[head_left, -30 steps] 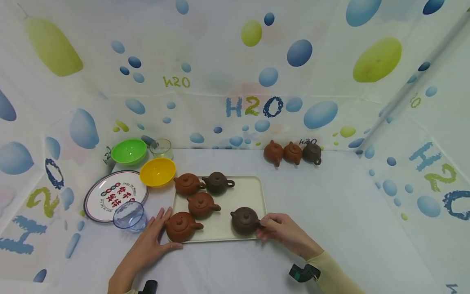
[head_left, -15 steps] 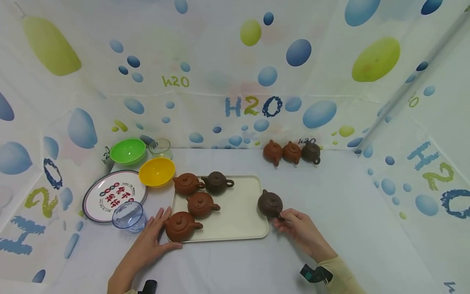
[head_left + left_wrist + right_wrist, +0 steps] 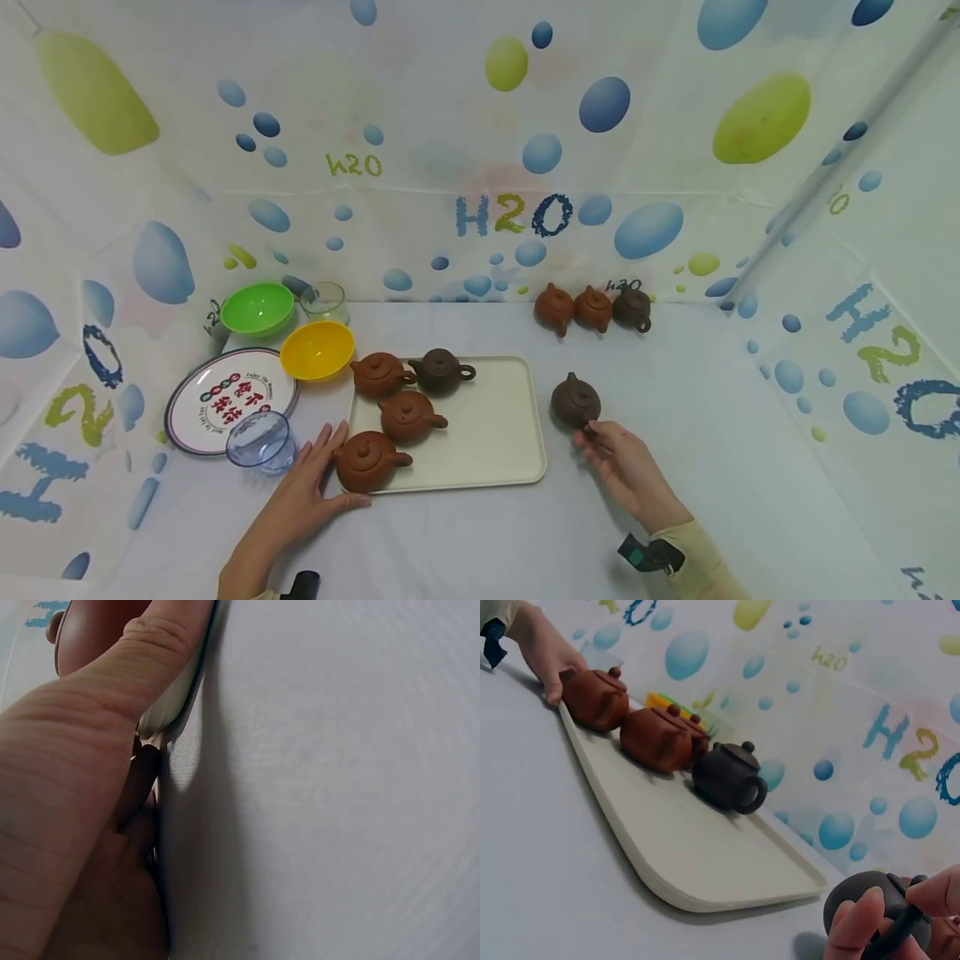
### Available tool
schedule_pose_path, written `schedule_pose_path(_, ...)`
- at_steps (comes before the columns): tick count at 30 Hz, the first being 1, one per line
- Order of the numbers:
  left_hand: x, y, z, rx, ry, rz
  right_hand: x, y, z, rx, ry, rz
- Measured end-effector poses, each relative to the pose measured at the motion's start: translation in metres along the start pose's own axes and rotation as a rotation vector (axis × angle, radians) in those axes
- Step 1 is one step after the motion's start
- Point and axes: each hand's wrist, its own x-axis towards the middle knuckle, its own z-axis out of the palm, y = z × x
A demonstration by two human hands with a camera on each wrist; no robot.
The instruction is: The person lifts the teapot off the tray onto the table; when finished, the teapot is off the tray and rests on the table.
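Note:
My right hand (image 3: 626, 475) pinches the handle of a dark brown clay teapot (image 3: 576, 402), just off the tray's right edge. In the right wrist view, thumb and fingers close round that handle, and the teapot (image 3: 855, 894) shows partly behind them. A cream rectangular tray (image 3: 487, 446) carries three reddish-brown teapots, one at the front left corner (image 3: 366, 462), one in the middle (image 3: 407, 417) and one at the back (image 3: 377, 375). Beside the back one stands another dark teapot (image 3: 438, 372). My left hand (image 3: 296, 500) rests against the tray's front left corner, fingers extended and thumb along the front edge.
Left of the tray are a yellow bowl (image 3: 317, 352), a green bowl (image 3: 257, 309), a clear glass (image 3: 325, 302), a printed plate (image 3: 195, 417) and a bluish clear cup (image 3: 261, 442). Three teapots (image 3: 593, 309) line the back right, near the patterned backdrop.
My right hand has carried the dark teapot rightward from the tray's right part to beyond its edge, also slightly back. The left hand has stayed at the tray corner.

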Motion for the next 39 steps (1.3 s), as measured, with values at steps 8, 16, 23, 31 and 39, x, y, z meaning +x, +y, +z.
schedule_pose_path(8,0.000,0.000,0.001,-0.004,-0.002,0.002,0.002,-0.013,-0.023,-0.030,0.103,-0.045)
schedule_pose_path(16,0.000,0.001,0.001,-0.015,0.011,0.018,0.007,-0.033,-0.049,-0.013,0.179,-0.047)
schedule_pose_path(23,-0.001,0.001,0.001,-0.019,0.011,0.012,0.022,-0.057,-0.071,-0.031,0.293,-0.032)
schedule_pose_path(31,-0.002,-0.001,0.002,-0.017,0.015,0.014,0.058,-0.090,-0.091,-0.011,0.442,-0.064)
schedule_pose_path(39,-0.001,0.000,0.001,-0.012,0.011,0.003,0.107,-0.122,-0.107,-0.140,0.560,-0.159)
